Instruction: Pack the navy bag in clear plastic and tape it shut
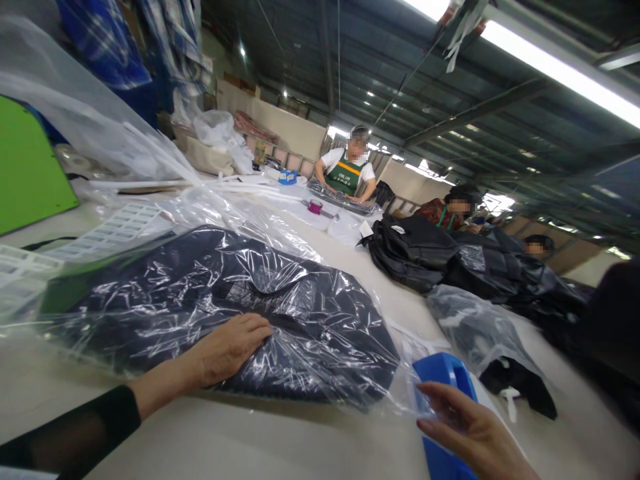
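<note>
A dark bag in clear plastic wrapping (pixel 320 300) lies across the table in front of me. My left hand (pixel 235 347) rests on the near middle of this wrapped bag, palm down, pressing the shiny film. At the bag's right end is a blue tape dispenser (pixel 440 367). My right hand (pixel 465 427) is over the dispenser, its thumb and forefinger apart near the loose edge of the plastic. Whether a thin strip of tape or film touches those fingertips is too unclear to tell.
White plastic grids (pixel 110 233) and a green panel (pixel 30 167) are at the left. Black bags (pixel 415 247) are piled at the right, with a clear plastic bag (pixel 475 327) before them. A co-worker in a green apron (pixel 347 173) handles a wrapped item across the table.
</note>
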`<state>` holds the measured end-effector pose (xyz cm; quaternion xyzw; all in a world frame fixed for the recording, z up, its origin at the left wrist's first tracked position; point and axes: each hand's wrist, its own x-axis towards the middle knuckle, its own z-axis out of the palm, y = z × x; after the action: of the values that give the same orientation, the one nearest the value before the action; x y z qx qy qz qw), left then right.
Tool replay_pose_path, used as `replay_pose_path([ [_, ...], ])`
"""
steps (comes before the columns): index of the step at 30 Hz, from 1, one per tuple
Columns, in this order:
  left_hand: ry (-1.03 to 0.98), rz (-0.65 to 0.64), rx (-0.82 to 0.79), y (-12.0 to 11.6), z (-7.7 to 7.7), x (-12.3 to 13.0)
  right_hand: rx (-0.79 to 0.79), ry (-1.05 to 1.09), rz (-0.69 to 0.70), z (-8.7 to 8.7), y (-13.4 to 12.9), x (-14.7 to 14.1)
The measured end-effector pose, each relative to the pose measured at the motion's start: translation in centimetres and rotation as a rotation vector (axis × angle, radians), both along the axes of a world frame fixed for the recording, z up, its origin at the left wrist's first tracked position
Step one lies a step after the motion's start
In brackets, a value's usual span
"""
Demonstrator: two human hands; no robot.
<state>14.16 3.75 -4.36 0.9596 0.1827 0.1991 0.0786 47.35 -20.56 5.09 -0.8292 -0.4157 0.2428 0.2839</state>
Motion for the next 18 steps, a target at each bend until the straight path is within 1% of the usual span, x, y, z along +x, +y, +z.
replay_pose_path([
  [3,0.001,-0.008,0.003,0.0,-0.1,0.0,0.032,-0.033,-0.019,0.3,0.8,-0.9],
  [7,0.01,-0.002,-0.008,0.1,-0.4,0.1,0.042,0.071,0.014,0.7,1.7,-2.0],
  [9,0.012,0.003,-0.013,0.1,-0.3,0.1,0.071,0.131,0.02,0.8,2.1,-1.9],
  [11,0.009,0.005,-0.013,0.1,-0.3,0.1,0.149,0.132,-0.002,0.8,2.6,-1.4],
  [14,-0.002,0.0,-0.007,0.1,-0.4,0.0,0.236,0.094,-0.076,0.2,3.8,-0.6],
  [18,-0.025,-0.005,-0.018,0.2,-0.8,-0.1,0.253,0.237,-0.144,-1.7,5.7,-0.4],
])
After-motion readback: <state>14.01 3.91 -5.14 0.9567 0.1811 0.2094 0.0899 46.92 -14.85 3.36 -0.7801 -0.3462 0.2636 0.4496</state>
